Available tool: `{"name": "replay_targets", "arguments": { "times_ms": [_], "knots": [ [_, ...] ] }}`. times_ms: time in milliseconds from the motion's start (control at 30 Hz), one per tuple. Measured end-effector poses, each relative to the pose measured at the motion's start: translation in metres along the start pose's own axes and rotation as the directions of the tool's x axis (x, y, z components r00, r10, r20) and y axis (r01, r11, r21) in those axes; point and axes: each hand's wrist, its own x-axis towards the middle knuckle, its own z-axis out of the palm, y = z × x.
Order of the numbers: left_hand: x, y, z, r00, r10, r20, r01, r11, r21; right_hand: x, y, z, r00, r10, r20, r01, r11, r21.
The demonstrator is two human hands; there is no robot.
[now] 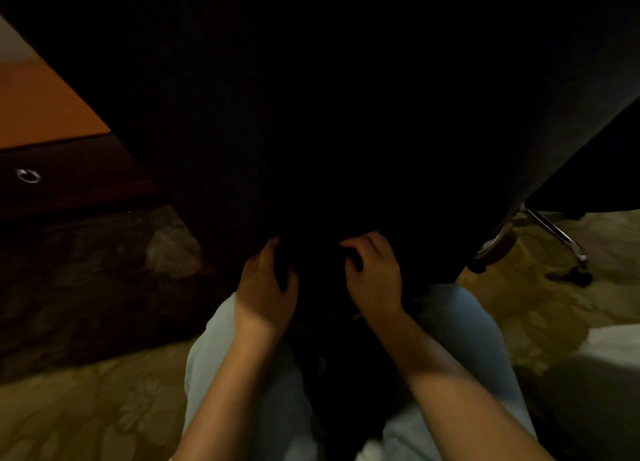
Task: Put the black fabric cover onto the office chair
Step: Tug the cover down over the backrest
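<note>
Left grip (266,287), right grip (375,280) clutch 1 cover (311,148).

Left: wooden desk (45,114) with orange-lit top, dark drawer front (79,162) below it bearing a metal ring pull (28,175); floor: floral-patterned carpet (86,408); lower right: pale blurred object (609,342), unidentifiable.

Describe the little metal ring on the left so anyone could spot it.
Start at the wooden desk on the far left. Below its orange top is a dark front panel; the ring sits there, the only shiny silver circle on that dark wood.
</note>
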Motion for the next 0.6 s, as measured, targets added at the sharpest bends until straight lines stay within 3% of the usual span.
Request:
{"name": "replay_targets", "arguments": {
  "times_ms": [233, 333, 400, 600],
  "knots": [
    [0.002, -0.023, -0.009, 0.998, 0.051, -0.023, -0.050, 0.998, 0.028, 0.006, 0.049, -0.059, 0.959, 0.222, -0.174, -0.222, 0.975, 0.020],
    [0.002, -0.022, -0.011, 0.999, 0.034, -0.041, -0.033, 0.999, 0.020, 0.010, 0.066, -0.071, 0.872, 0.353, -0.340, -0.341, 0.935, 0.096],
    [0.002, -0.018, -0.009, 0.998, 0.031, -0.059, -0.031, 1.000, -0.001, 0.012, 0.062, -0.071, 0.819, 0.433, -0.376, -0.397, 0.902, 0.172],
    [-0.005, 0.008, 0.011, 0.998, 0.061, -0.001, -0.061, 0.998, 0.007, 0.005, 0.015, -0.036, 0.882, 0.371, -0.290, -0.325, 0.926, 0.194]
  ]
}}
